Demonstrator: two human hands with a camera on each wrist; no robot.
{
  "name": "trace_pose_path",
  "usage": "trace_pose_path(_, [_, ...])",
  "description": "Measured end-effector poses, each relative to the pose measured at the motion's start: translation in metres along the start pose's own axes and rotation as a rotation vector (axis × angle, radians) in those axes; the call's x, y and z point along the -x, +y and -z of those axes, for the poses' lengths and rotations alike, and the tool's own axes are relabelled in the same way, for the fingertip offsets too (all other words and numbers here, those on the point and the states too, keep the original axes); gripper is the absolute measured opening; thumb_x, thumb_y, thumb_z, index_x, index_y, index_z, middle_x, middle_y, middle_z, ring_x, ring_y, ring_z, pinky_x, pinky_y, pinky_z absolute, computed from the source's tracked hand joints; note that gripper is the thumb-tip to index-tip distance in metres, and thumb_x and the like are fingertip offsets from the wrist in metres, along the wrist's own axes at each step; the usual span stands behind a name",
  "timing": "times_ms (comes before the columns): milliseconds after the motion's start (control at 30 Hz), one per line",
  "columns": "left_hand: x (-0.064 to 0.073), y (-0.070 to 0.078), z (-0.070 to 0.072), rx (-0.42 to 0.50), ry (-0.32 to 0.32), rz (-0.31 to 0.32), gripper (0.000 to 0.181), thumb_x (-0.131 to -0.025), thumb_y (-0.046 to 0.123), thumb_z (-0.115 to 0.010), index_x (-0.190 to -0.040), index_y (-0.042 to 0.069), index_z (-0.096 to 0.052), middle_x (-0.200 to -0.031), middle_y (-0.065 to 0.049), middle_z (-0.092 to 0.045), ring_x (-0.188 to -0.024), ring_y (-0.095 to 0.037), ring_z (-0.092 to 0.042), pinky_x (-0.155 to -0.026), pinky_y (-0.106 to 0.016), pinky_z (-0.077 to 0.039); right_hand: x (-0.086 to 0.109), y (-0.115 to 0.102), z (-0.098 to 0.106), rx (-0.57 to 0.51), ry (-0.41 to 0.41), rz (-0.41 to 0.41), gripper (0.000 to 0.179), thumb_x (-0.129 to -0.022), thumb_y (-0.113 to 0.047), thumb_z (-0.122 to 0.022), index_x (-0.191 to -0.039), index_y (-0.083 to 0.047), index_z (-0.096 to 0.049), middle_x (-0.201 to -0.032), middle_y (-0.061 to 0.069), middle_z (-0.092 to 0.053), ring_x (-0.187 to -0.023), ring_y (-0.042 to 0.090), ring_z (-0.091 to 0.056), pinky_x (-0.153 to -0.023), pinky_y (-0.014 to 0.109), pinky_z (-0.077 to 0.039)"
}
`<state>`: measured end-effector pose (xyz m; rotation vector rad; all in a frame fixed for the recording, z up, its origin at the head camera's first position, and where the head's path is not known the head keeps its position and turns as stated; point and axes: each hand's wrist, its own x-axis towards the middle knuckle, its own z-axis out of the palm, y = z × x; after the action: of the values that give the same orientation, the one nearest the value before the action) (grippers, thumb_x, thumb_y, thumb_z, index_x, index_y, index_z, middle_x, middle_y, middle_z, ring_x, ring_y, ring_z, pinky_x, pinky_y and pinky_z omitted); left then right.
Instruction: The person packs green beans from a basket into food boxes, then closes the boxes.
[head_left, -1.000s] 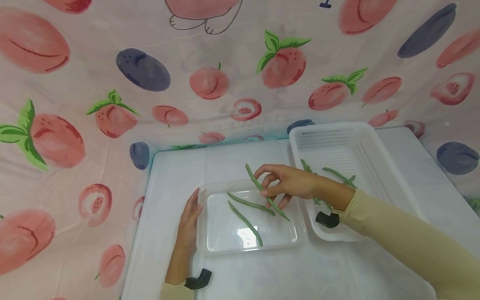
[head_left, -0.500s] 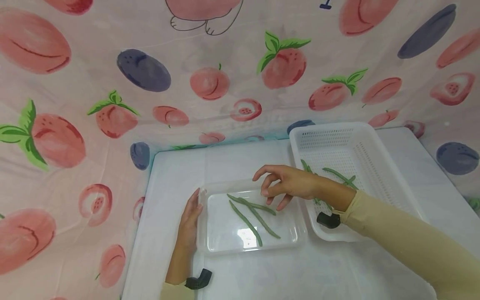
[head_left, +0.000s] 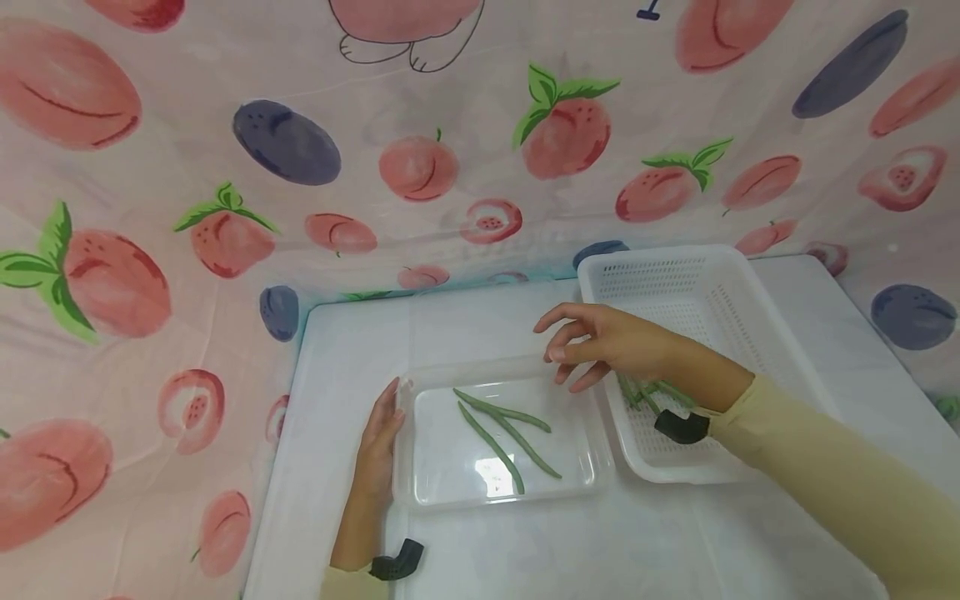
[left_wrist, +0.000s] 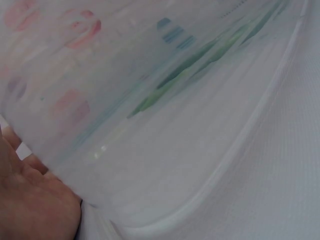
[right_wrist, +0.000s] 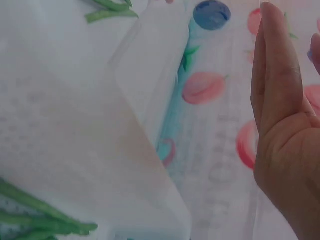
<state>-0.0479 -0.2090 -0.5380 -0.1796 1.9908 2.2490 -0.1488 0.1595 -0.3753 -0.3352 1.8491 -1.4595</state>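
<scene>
My left hand (head_left: 378,442) lies along the left side of a clear plastic box (head_left: 442,479), fingers and thumb against its wall. Three green beans (head_left: 491,443) are on the box floor, two of them crossing. The left wrist view shows the beans (left_wrist: 200,62) blurred through the wall, with the palm (left_wrist: 40,205) at the box's edge. Holding nothing, my right hand (head_left: 600,342) hovers with loosely bent fingers above the right rim of the box. Below its wrist, several more green beans (head_left: 637,392) lie in a white perforated basket (head_left: 652,271), partly hidden by the forearm.
Box and basket stand side by side on a white table (head_left: 352,333). Behind and beside it hangs a fruit-printed curtain (head_left: 420,167). Black wrist mounts (head_left: 397,560) sit at both sleeves. The basket's right rim (head_left: 783,333) is close to the table's right side.
My right hand released a green bean, which dropped across another one in the box. The hand then moved right, toward the basket. My left hand stayed at the box.
</scene>
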Motion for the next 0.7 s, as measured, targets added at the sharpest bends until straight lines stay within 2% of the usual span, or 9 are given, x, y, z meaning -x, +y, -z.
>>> trace_pose_path(233, [-0.001, 0.000, 0.001, 0.011, -0.001, 0.005, 0.051, -0.108, 0.029, -0.045, -0.158, 0.035, -0.034, -0.165, 0.014, -0.031, -0.153, -0.021, -0.034, -0.115, -0.054, -0.040, 0.022, 0.004, 0.030, 0.024, 0.058, 0.009, 0.048, -0.098, -0.018, -0.070, -0.140, -0.011, -0.048, -0.115, 0.015, -0.066, -0.099, 0.034, -0.073, -0.086, 0.049, -0.062])
trace_pose_path(467, [0.000, 0.001, 0.001, -0.002, 0.000, 0.005, 0.052, -0.107, 0.034, -0.046, -0.158, 0.036, -0.034, -0.166, 0.015, -0.030, -0.155, -0.020, -0.029, -0.117, -0.056, -0.036, 0.044, 0.015, 0.068, 0.063, 0.102, 0.029, 0.045, -0.100, -0.013, -0.065, -0.141, -0.008, -0.047, -0.118, 0.011, -0.069, -0.103, 0.032, -0.072, -0.089, 0.046, -0.061])
trace_pose_path(700, [-0.001, 0.000, 0.001, 0.015, -0.006, 0.012, 0.052, -0.107, 0.032, -0.047, -0.158, 0.036, -0.034, -0.165, 0.016, -0.031, -0.153, -0.018, -0.032, -0.117, -0.055, -0.037, 0.057, 0.040, 0.107, 0.122, 0.165, -0.030, 0.040, -0.102, -0.016, -0.062, -0.139, -0.010, -0.048, -0.120, 0.003, -0.072, -0.110, 0.027, -0.072, -0.094, 0.043, -0.060])
